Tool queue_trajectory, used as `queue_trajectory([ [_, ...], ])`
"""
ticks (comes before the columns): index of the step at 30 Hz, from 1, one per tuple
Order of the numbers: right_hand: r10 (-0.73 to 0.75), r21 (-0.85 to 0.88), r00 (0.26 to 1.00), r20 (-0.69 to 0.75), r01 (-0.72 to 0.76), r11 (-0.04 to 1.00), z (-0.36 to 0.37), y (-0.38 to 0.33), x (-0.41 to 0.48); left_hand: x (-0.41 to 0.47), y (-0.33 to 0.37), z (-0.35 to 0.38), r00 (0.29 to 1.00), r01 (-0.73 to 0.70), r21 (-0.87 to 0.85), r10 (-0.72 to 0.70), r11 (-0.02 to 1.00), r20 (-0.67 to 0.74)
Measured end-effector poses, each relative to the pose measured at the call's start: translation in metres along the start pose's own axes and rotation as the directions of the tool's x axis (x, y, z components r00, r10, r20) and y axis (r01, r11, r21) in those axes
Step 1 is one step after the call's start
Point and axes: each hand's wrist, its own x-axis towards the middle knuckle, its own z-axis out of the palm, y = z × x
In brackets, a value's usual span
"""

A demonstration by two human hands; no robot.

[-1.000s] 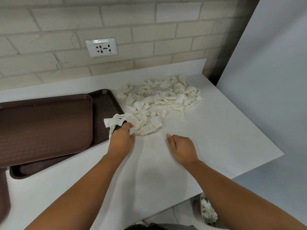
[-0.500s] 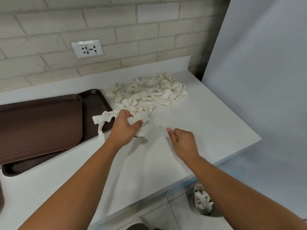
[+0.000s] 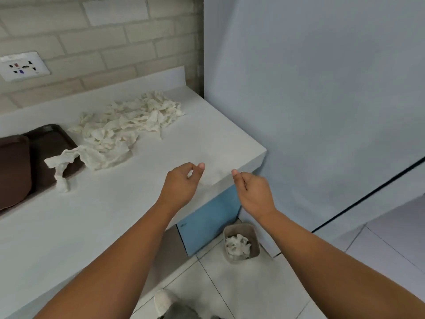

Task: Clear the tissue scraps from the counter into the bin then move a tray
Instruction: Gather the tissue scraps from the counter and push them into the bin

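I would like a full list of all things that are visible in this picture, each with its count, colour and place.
tissue scraps: one large pile, off-white, on the counter near the back wall, one strip lying over the tray edge
counter: one, white, left half of the view
trays: at least two, dark brown, stacked at the left edge of the counter
bin: one, beige, on the floor below the counter corner, with tissue inside
socket plate: one, white, on the brick wall
cabinet panel: one, light blue, under the counter
floor tiles: white, bottom right
left hand: one, over the counter edge, fingers curled around a small white scrap
right hand: one, past the counter corner, above the bin, loosely curled, nothing visible in it
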Motion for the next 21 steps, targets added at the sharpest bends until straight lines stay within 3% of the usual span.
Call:
queue_trajectory([
  [6, 0.102, 0.017, 0.995, 0.002, -0.102, 0.995, -0.037, 0.053, -0.045, -0.032, 0.026, 0.082, 0.999, -0.019, -0.075, 0.022, 0.997, 0.045],
  [10, 0.17, 0.014, 0.985, 0.011, -0.17, 0.985, -0.042, 0.088, -0.069, -0.044, 0.026, 0.128, 0.982, -0.066, -0.04, 0.072, 0.997, 0.176],
  [15, 0.306, -0.044, 0.951, 0.034, -0.304, 0.952, -0.013, 0.136, -0.095, -0.044, -0.011, 0.184, 0.953, -0.104, 0.069, 0.079, 0.992, 0.294],
  [21, 0.378, -0.066, 0.923, 0.064, -0.374, 0.925, 0.051, 0.207, -0.125, -0.029, -0.092, 0.257, 0.937, -0.02, 0.114, -0.021, 0.993, 0.349],
])
